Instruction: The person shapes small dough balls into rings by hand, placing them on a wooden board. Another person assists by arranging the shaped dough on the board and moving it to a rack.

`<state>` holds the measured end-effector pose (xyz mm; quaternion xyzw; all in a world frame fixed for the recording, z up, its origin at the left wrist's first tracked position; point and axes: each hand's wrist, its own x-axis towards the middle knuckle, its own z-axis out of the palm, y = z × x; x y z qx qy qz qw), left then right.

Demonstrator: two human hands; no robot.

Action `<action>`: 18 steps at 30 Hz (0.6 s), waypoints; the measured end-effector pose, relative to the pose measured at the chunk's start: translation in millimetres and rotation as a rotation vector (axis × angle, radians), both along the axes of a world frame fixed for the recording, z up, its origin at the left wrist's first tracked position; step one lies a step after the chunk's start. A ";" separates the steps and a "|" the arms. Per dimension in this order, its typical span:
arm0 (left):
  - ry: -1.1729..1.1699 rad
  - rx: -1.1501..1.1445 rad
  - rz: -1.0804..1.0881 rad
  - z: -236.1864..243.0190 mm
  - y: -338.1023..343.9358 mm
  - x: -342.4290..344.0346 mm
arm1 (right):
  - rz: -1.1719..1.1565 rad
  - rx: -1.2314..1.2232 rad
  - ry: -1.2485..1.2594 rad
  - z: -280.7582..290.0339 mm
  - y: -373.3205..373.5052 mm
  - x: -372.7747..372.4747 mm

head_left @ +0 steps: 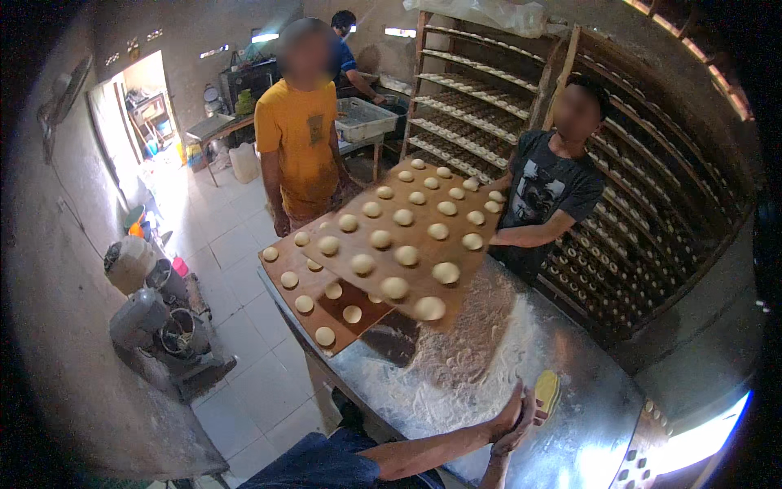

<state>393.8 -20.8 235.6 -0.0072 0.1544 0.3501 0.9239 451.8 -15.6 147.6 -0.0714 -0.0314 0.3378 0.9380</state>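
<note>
Above the floured metal table, my left hand (pixel 511 405) and my right hand (pixel 521 425) meet palm to palm. The left fingers are stretched out; those of the right are slightly bent. I see nothing held, though the space between the palms is hidden. Just beyond them on the table lies a yellow oval thing (pixel 546 392), its kind unclear. White flour (pixel 444 397) is spread over the tabletop. Farther off, a co-worker in a dark T-shirt holds a wooden board (pixel 419 262) of round dough balls, tilted and slightly blurred. It partly covers a second board (pixel 316 284) of dough balls.
A person in an orange shirt (pixel 297 122) stands across the table's left end. Racks (pixel 481 98) full of dough trays line the back right. On the left floor are a mixer-like machine (pixel 138 318) and buckets (pixel 167 281). Another person works at the back beside a crate (pixel 366 122).
</note>
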 end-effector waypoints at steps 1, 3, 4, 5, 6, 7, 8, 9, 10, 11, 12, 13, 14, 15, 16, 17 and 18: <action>0.002 0.033 0.026 3.4 -0.2 -4.3 | -0.195 -0.092 0.253 -1.4 14.8 -10.1; 0.018 0.118 0.056 4.1 1.0 -10.1 | -0.097 -0.488 -0.239 7.4 10.1 8.7; 0.033 0.160 0.058 2.8 1.1 -9.0 | -0.050 -0.686 -0.500 11.7 4.5 20.9; 0.057 0.219 0.053 1.3 2.1 -7.5 | -0.003 -0.871 -0.765 19.3 -1.0 29.7; 0.094 0.312 0.029 -0.5 1.0 -3.1 | -0.016 -0.902 -0.924 21.2 -3.3 38.8; 0.154 0.430 0.025 -4.8 1.3 -1.6 | -0.001 -0.835 -0.966 27.5 -3.5 39.0; 0.248 0.634 0.019 -9.3 -0.6 0.1 | 0.033 -0.744 -0.969 33.7 -2.1 37.6; 0.392 0.872 0.057 -16.3 1.9 -4.3 | 0.115 -0.636 -0.958 38.5 -1.4 31.3; 0.530 1.141 0.080 -21.3 2.5 -1.2 | 0.161 -0.556 -0.933 42.9 -6.5 32.3; 0.663 1.406 0.126 -26.7 8.0 -1.4 | 0.236 -0.464 -0.881 46.2 -7.4 29.7; 0.783 1.560 0.154 -32.1 16.5 -1.1 | 0.332 -0.358 -0.828 51.5 -9.5 26.6; 0.927 1.681 0.186 -37.3 24.5 -7.8 | 0.452 -0.258 -0.784 55.7 -11.3 20.7; 1.091 1.711 0.180 -43.5 36.4 -18.9 | 0.582 -0.164 -0.736 59.2 -13.6 14.7; 1.251 1.635 0.137 -48.4 48.3 -24.0 | 0.717 -0.052 -0.693 60.7 -18.3 20.5; 1.454 1.439 0.038 -44.8 56.8 -26.6 | 0.848 0.053 -0.655 63.1 -20.1 23.9; 1.629 1.225 -0.077 -42.5 64.9 -30.5 | 0.941 0.130 -0.669 63.6 -21.9 25.6; 1.422 1.102 0.149 -51.9 69.8 -30.7 | 1.026 0.198 -0.724 66.4 -19.1 16.4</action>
